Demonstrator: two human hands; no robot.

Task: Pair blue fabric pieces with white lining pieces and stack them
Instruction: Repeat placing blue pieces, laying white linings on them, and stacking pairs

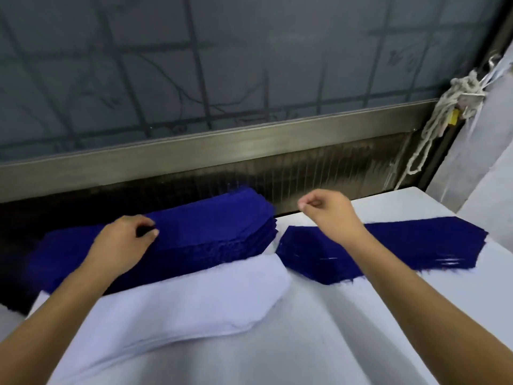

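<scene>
Head view — left hand pinches blue stack; right hand curled.

I had one wide-angle view, worn on the person's head, looking forward and down over the white table. It sat close: both forearms ran in from the bottom corners, left hand on the blue pile, right hand near mid-frame. It faced the window behind the table, the sill slanting up to the right.
</scene>
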